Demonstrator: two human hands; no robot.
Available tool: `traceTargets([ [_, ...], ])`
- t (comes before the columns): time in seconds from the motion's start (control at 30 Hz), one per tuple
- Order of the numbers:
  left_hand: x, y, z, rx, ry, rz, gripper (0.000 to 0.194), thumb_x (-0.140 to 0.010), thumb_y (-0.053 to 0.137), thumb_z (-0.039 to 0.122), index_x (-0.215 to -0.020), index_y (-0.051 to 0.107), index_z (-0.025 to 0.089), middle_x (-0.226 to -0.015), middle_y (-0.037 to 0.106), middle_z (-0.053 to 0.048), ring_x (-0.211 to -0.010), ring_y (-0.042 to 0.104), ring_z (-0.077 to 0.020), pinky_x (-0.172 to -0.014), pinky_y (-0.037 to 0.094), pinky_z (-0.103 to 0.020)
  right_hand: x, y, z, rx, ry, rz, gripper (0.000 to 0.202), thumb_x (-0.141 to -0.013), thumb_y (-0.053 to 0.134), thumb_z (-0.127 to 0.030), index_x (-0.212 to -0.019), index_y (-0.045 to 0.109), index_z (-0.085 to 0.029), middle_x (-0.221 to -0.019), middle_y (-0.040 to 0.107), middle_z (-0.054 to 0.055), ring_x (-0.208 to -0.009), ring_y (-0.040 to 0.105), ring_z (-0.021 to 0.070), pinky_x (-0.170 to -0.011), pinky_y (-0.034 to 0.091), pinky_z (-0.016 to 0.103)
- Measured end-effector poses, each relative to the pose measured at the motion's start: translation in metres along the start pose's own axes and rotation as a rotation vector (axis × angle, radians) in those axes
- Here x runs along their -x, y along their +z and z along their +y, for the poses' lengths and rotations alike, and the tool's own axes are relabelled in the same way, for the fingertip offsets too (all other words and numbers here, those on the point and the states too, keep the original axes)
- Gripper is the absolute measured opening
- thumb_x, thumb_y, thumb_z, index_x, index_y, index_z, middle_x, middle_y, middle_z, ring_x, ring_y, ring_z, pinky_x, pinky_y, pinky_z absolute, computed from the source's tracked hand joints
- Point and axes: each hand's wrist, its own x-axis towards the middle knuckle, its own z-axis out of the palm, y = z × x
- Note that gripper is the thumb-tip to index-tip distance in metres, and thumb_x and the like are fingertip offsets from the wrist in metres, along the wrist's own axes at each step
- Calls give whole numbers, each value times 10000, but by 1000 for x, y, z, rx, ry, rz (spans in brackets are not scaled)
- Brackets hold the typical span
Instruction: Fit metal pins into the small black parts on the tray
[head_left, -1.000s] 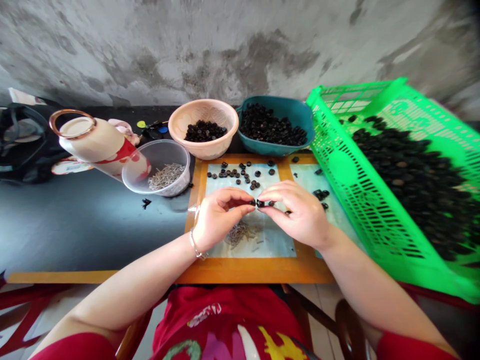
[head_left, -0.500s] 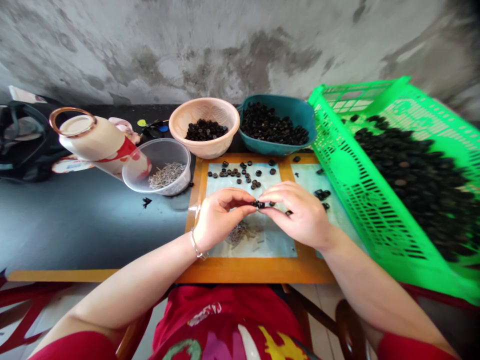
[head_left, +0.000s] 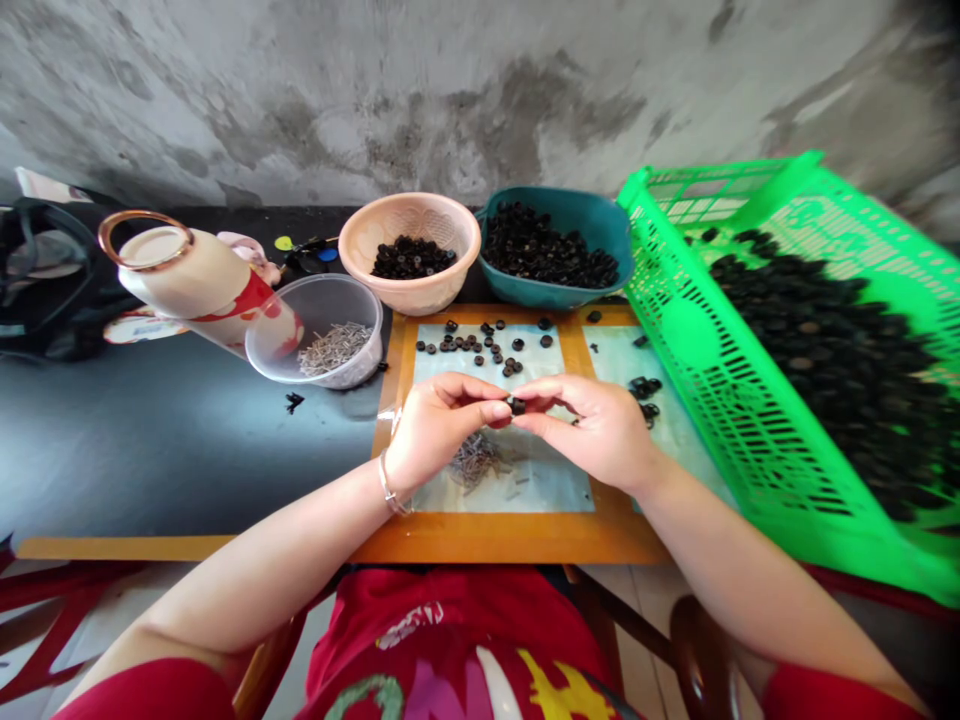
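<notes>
A small black round part [head_left: 516,405] is pinched between the fingertips of both hands, above the light sheet on the table. My left hand [head_left: 442,425] grips it from the left with thumb and forefinger, and my right hand [head_left: 592,425] holds its right side the same way. The fingers cover much of it, so its exact kind cannot be made out. Below my left fingers lies a pile of thin metal pins [head_left: 476,460]. Several small black discs with centre holes [head_left: 478,346] are scattered beyond my hands.
A clear bowl [head_left: 262,350] of metal pins stands left, near a white flask [head_left: 161,290]. Behind are a pink bowl [head_left: 409,215] and a teal basin [head_left: 551,295], both with black parts. A green crate [head_left: 750,450] heaped with black pieces fills the right. More black parts [head_left: 645,388] lie beside it.
The two hands have come closer together around the black part, their fingertips now covering it differently. My right hand has shifted slightly left. The surroundings stay the same.
</notes>
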Motion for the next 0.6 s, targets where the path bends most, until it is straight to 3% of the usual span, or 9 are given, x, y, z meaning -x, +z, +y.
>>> traceTargets([
  [0.27, 0, 2, 6, 88, -103, -50, 254, -578, 892, 324, -681, 742, 147, -593, 709, -30, -536, 635, -114, -559, 529, -221, 0, 0, 2, -143, 149, -59, 196, -806, 731, -204, -1001, 731, -218, -924, 766, 16, -766, 729, 167, -735, 619, 283],
  [0.6, 0, 3, 7, 180, -270, -162, 343, -571, 893, 385, -633, 687, 117, -559, 693, -25, -498, 636, -101, -544, 535, -197, -2, -2, -3, -53, 22, -57, 142, -790, 783, -309, -838, 707, -198, -787, 750, 4, -688, 706, 157, -671, 576, 254],
])
